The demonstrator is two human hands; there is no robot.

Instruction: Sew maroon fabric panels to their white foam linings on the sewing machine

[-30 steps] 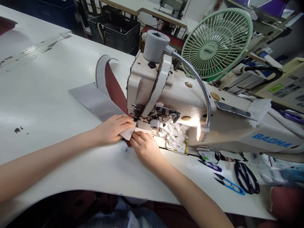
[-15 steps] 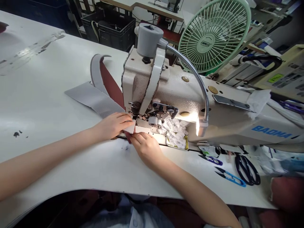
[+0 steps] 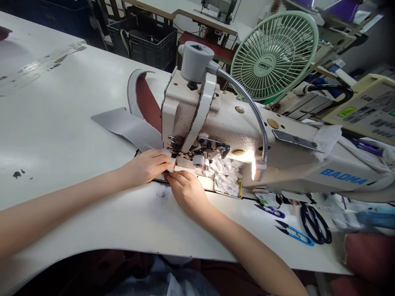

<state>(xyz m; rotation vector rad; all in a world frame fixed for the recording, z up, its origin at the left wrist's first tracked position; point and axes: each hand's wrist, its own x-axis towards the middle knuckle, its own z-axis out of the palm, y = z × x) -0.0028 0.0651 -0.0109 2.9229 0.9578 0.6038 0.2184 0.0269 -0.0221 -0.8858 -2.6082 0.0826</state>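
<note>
grey-and-maroon strip (image 3: 132, 129) lies on the white tabletop (image 3: 101, 222), its near end under the fingertips of both hands, the rest running away beyond the left hand and curling up in a loop that shows its maroon face. the right hand (image 3: 189, 192) is nearest, its fingers drawn together at a maroon edge of that end; the left hand (image 3: 148, 165) lies just beside it, fingers close together over the grey side. both thumbs are mostly hidden, so i cannot tell whether either hand pinches the strip or only presses it. off to the right lie blue snips (image 3: 296, 234) and, just past them, purple snips (image 3: 272, 211). a small tray (image 3: 240, 189) of white scraps (image 3: 227, 167) sits by the sewing machine (image 3: 228, 123), whose needle area is right at the left fingertips. behind stand a green fan (image 3: 265, 68) and a dark crate (image 3: 169, 46).
</note>
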